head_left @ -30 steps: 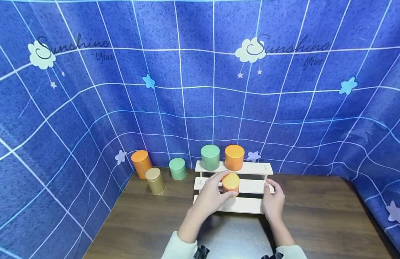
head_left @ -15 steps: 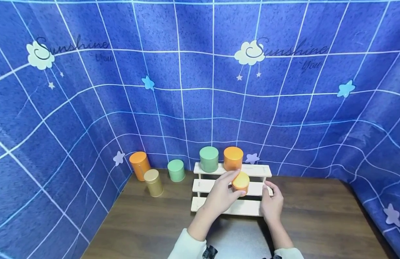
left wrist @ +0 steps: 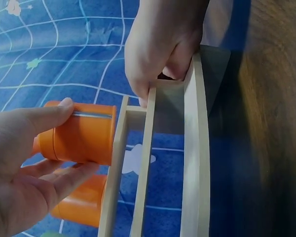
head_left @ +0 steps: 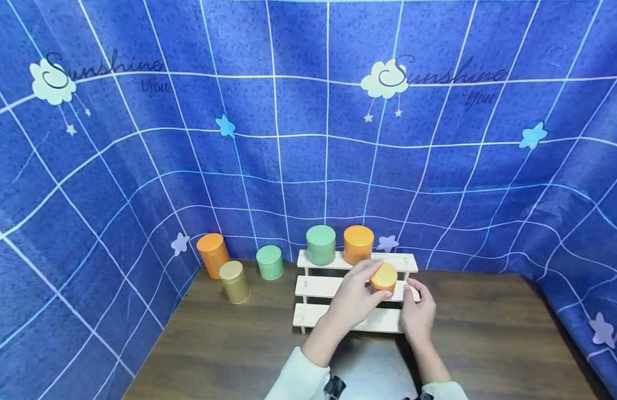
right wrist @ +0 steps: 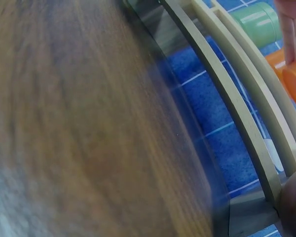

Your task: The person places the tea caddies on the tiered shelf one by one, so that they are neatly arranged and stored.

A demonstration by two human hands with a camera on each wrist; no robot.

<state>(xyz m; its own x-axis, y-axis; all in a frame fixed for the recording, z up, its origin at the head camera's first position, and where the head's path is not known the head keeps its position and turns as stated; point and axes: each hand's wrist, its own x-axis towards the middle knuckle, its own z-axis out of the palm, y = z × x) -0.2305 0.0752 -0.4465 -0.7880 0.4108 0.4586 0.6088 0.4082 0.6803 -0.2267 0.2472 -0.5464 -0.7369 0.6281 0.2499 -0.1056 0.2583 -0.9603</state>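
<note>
My left hand (head_left: 355, 294) grips a short orange tin (head_left: 384, 278) between thumb and fingers, lid upward, over the right part of a three-step wooden rack (head_left: 322, 286). In the left wrist view, the held tin (left wrist: 86, 133) has its base right at the edge of a rack board. My right hand (head_left: 419, 311) holds the rack's right end, its fingers curled at the board ends in the left wrist view. On the top step stand a green tin (head_left: 320, 245) and another orange tin (head_left: 359, 244), side by side.
Left of the rack, a small green tin (head_left: 270, 263), a gold tin (head_left: 234, 282) and a tall orange tin (head_left: 212, 255) stand on the brown wooden table (head_left: 213, 350). A blue gridded cloth (head_left: 298, 155) hangs behind and along the sides.
My left hand has carried the orange tin rightward along the rack, closer to my right hand. The right hand keeps its place at the rack's end.
</note>
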